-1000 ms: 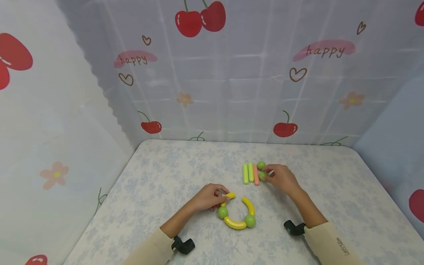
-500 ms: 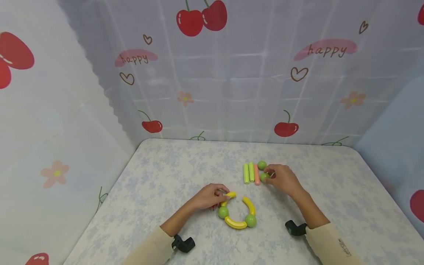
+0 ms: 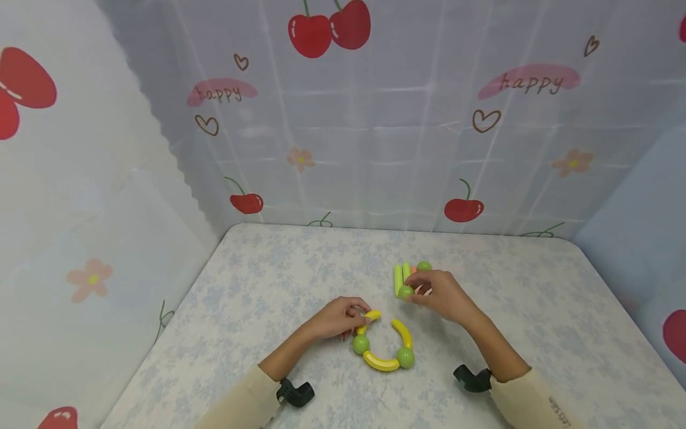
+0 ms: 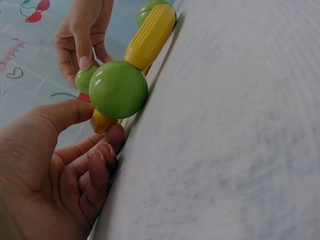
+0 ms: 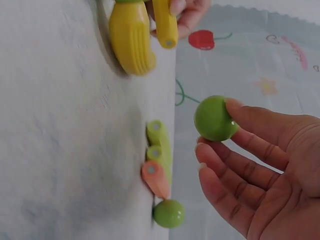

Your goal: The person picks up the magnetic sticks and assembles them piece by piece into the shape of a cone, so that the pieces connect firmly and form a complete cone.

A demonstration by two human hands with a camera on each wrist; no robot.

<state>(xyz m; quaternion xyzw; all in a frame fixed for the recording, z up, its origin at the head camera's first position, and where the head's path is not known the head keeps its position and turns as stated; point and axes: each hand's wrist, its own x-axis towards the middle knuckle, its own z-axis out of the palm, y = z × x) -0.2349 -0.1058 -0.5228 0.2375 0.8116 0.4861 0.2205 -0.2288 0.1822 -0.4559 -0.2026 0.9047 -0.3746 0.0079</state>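
Observation:
My right hand (image 3: 442, 292) pinches a green ball (image 5: 215, 119) between thumb and fingers, raised off the table in the right wrist view. My left hand (image 3: 337, 317) grips a yellow curved rod (image 3: 376, 314) at the upper left of an unclosed ring. Below that rod sits a green ball (image 4: 118, 90), joined to a bottom yellow curved rod (image 3: 380, 362). A second ring ball (image 3: 405, 357) links this to the right-hand yellow curved rod (image 3: 405, 335). A gap shows at the ring's top, between the two upper rod ends.
Two light green rods (image 3: 398, 277) lie beyond the ring, beside an orange rod (image 5: 156, 180) that my right hand partly covers in the head view. Another loose green ball (image 3: 424, 266) rests by them. A cherry-print curtain (image 3: 348, 149) hangs behind the table (image 3: 268, 268).
The right hand has picked up the nearer loose green ball and carried it left, across the orange rod, toward the ring. The left hand stays in place on its yellow rod.

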